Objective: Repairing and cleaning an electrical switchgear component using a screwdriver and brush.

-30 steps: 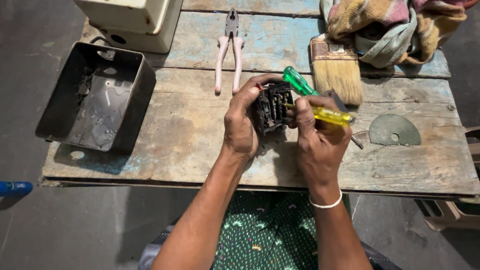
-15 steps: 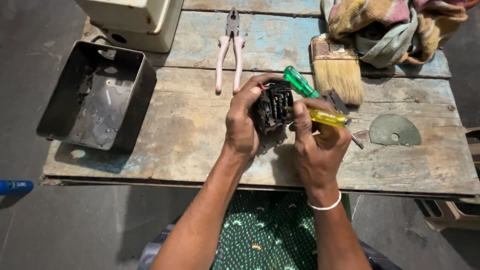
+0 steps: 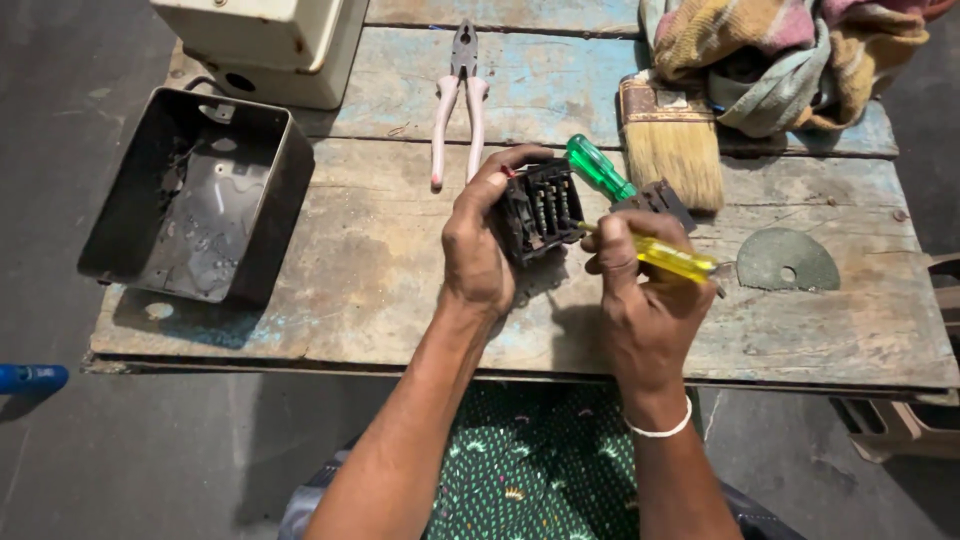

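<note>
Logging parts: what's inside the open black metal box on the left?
The black metal box shows a bare, scuffed floor with punched holes and a small bracket near its top-left corner. No loose parts are visible. The near wall hides the strip just behind it.

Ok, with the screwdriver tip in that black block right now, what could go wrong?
The left hand holds the black terminal block in the air, so the yellow screwdriver in the right hand might slip off and jab the left fingers. Any small part that comes loose could drop past the edge of the wooden table. The green screwdriver lies close behind and could get knocked.
</note>
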